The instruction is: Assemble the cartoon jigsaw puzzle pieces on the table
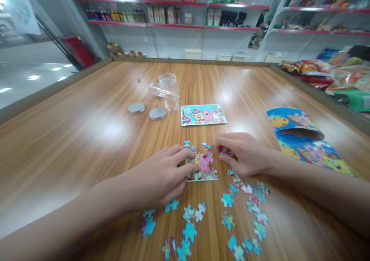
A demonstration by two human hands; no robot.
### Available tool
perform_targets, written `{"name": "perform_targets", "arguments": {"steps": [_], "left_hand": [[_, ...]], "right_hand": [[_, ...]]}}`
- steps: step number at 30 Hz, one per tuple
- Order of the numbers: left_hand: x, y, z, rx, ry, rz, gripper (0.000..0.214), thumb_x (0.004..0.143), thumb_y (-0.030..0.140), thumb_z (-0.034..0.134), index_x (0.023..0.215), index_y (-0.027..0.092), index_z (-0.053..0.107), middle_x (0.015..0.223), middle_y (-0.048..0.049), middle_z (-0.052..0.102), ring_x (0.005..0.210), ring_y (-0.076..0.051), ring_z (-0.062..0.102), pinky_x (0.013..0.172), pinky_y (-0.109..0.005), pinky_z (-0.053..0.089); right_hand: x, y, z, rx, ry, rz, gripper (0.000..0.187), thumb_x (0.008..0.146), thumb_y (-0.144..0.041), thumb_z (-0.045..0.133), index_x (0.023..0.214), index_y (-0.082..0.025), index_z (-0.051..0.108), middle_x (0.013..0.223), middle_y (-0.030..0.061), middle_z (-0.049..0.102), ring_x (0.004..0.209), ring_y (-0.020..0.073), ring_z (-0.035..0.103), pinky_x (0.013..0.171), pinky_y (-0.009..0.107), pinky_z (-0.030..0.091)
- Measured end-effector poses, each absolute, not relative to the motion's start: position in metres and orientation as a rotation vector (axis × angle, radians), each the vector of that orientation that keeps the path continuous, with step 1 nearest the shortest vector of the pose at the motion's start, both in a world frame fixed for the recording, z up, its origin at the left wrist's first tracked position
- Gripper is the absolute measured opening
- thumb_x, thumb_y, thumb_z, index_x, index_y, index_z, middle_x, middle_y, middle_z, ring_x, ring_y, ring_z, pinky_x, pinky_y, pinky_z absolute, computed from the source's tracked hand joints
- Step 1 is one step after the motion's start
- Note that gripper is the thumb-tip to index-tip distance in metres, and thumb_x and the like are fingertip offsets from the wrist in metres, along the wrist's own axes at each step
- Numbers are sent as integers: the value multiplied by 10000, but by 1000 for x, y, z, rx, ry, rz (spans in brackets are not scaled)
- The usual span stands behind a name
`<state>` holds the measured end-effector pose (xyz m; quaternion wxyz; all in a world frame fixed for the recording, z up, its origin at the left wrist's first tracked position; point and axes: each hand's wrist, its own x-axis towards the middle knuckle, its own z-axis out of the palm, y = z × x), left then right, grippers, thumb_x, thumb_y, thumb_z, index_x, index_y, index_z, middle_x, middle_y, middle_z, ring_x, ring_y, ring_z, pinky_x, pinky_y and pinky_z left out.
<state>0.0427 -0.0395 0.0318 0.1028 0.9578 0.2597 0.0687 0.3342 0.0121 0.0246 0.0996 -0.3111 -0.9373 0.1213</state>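
Note:
A small partly joined jigsaw [204,168] lies on the wooden table [95,137] between my hands. My left hand [160,178] rests on its left edge, fingers stretched out and pressing the joined pieces. My right hand [241,153] sits at the right side, fingers curled in a pinch round a small puzzle piece [226,152]. Several loose pieces [245,211] are scattered on the near side of the table. A printed reference picture [203,114] lies farther back.
Two clear plastic jars [169,91] and two round metal lids [147,110] stand at the back left. A colourful puzzle packet [300,137] lies at right. Snack bags [341,76] pile up at the right edge. Store shelves [173,6] line the far wall.

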Motion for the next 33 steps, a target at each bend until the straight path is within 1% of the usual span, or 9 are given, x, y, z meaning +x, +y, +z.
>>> {"name": "perform_targets", "arguments": {"steps": [8,16,23,29,33], "left_hand": [[42,-39,31,2838,770,193,338,966,159,492,1295,176,566,1379,-140,525,1252,-307,516,1054,-523,503],[42,-38,31,2845,756,199,403,978,158,487,1376,197,543,1390,-140,532,1257,-305,532,1049,-517,505],[42,-37,30,2850,739,216,405,985,158,484,1384,196,542,1381,-137,532,1250,-302,531,1049,-517,500],[43,-38,33,2813,769,171,400,999,141,450,1385,193,538,1396,-138,516,1256,-309,525,1053,-524,496],[42,-38,32,2839,745,209,407,987,154,475,1387,195,539,1392,-136,530,1249,-307,532,1048,-522,506]], "right_hand": [[332,14,21,-871,-2761,380,59,874,-171,570,931,-169,586,899,42,631,769,162,550,666,283,347],[331,13,20,-780,-2776,391,78,902,-202,562,956,-157,599,917,65,629,788,176,550,678,292,358],[333,17,16,-738,-2752,436,96,908,-223,583,968,-154,612,916,63,630,776,169,544,680,288,374],[333,17,18,-711,-2740,476,86,896,-174,606,973,-143,628,950,80,621,824,180,560,710,296,412],[333,18,16,-654,-2706,495,44,874,-149,626,916,-154,614,873,42,628,757,150,555,672,268,413]]}}
